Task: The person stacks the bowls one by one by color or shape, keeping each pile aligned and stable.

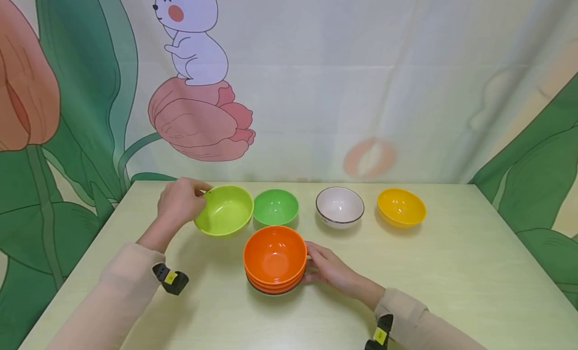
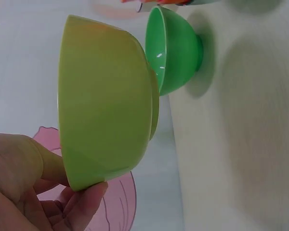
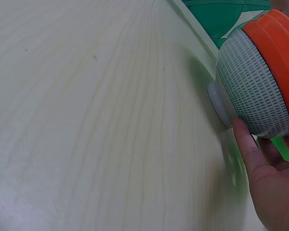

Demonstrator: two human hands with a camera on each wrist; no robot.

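Observation:
My left hand point(image 1: 180, 202) pinches the rim of a lime-green bowl point(image 1: 224, 210), thumb on one side of its wall and fingers on the other. The left wrist view shows this bowl point(image 2: 103, 103) raised off the table and tilted. To the right, my right hand point(image 1: 331, 270) holds the side of a stack of bowls, with orange bowls point(image 1: 275, 254) nested on top. Under them is a white bowl with a dark dash pattern point(image 3: 250, 86), one digit point(image 3: 245, 144) lying against its lower wall near the foot. The other fingers are partly hidden behind it.
Along the back of the pale table point(image 1: 469, 270) stand a green bowl point(image 1: 276, 208), a white bowl with a dark rim point(image 1: 339, 207) and a yellow bowl point(image 1: 401, 207). The green one sits close behind the stack. A printed curtain point(image 1: 298, 89) hangs at the table's far edge.

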